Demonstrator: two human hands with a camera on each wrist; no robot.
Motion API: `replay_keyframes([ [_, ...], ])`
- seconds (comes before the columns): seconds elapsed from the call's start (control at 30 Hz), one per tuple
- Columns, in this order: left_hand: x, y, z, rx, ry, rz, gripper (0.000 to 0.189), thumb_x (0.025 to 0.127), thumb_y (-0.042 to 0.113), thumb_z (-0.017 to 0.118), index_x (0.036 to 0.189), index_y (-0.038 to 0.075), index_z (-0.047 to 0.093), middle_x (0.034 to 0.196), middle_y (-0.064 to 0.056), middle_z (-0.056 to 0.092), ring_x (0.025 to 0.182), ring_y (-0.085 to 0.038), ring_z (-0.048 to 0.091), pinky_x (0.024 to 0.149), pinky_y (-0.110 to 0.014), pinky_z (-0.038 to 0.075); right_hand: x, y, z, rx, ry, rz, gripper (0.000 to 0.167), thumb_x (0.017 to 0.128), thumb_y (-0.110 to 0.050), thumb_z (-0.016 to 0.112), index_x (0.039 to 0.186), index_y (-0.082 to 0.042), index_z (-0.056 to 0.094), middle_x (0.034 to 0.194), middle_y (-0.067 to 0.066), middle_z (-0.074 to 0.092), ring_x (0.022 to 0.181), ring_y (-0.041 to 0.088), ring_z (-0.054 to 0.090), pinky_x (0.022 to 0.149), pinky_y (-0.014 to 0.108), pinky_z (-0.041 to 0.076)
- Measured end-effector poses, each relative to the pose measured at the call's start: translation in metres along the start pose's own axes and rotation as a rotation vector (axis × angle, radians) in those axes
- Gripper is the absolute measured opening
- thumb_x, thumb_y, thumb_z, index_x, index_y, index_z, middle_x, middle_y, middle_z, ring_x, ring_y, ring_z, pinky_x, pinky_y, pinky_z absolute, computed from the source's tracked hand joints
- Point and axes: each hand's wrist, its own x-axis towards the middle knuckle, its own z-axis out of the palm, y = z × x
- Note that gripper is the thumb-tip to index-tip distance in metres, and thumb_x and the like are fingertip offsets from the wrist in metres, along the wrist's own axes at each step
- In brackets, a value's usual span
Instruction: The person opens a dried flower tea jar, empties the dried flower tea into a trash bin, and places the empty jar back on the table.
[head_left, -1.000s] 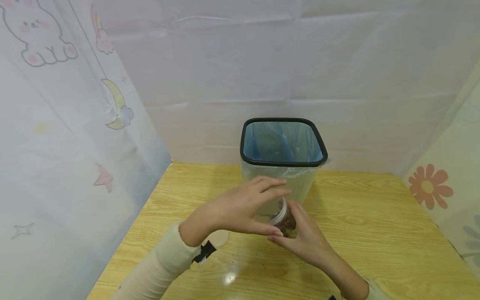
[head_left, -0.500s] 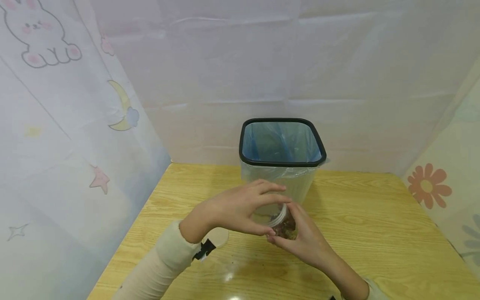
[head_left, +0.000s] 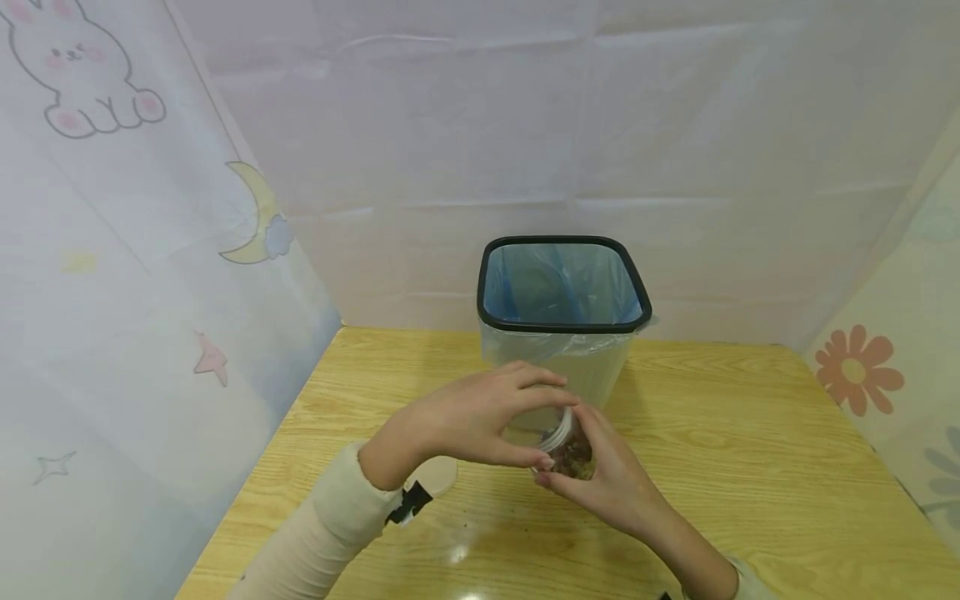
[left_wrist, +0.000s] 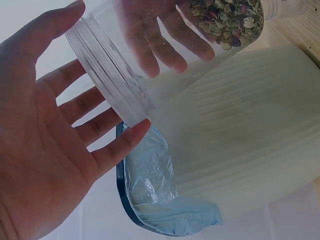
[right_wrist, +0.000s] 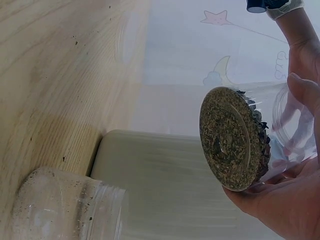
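Observation:
A clear plastic jar [head_left: 570,454] with dried flower and leaf bits [left_wrist: 230,22] at its bottom is tilted between both hands, in front of a bin. My right hand [head_left: 618,479] grips its body near the base. My left hand [head_left: 472,417] curls its thumb and fingers around the clear, ringed top end [left_wrist: 107,70], fingertips at its edge. In the right wrist view, the jar's base [right_wrist: 230,140] faces the camera, packed with brownish green flakes. A second clear jar [right_wrist: 55,205], with dark specks on its walls, stands on the table below.
The bin [head_left: 592,375] has a black rim [head_left: 562,327] and a bluish plastic liner [head_left: 540,287]; it stands at the back of the wooden table [head_left: 720,433]. A pale round disc [head_left: 437,475] lies near the left wrist. Small dark crumbs dot the tabletop. Printed cloth walls surround the table.
The left hand's fingertips have shifted slightly around the jar's top, the fingers now lower and the thumb a little further left. The right hand and jar stay nearly in place.

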Motion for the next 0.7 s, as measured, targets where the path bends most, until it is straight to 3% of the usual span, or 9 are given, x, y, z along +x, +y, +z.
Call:
replay_keyframes([
  [0.37,0.001,0.004,0.002,0.047,0.033,-0.058,0.066,0.092,0.051,0.072,0.148,0.021,0.053,0.146,0.0,0.053,0.134,-0.014,0.049,0.109,-0.032,0.046,0.001,-0.001,0.0,0.005,-0.005,0.03,0.088,0.082,-0.047,0.084,0.152,-0.019,0.04,0.142,0.002,0.051,0.113,0.013,0.058,0.089,0.045,0.055],
  [0.7,0.003,0.013,0.004,0.101,0.076,-0.174,0.068,0.091,0.063,0.066,0.146,0.025,0.055,0.136,0.004,0.059,0.122,-0.013,0.057,0.094,-0.031,0.055,0.0,-0.001,-0.001,0.074,-0.027,0.045,0.089,0.083,-0.045,0.083,0.155,-0.02,0.036,0.134,0.003,0.052,0.103,0.012,0.061,0.081,0.03,0.057],
])
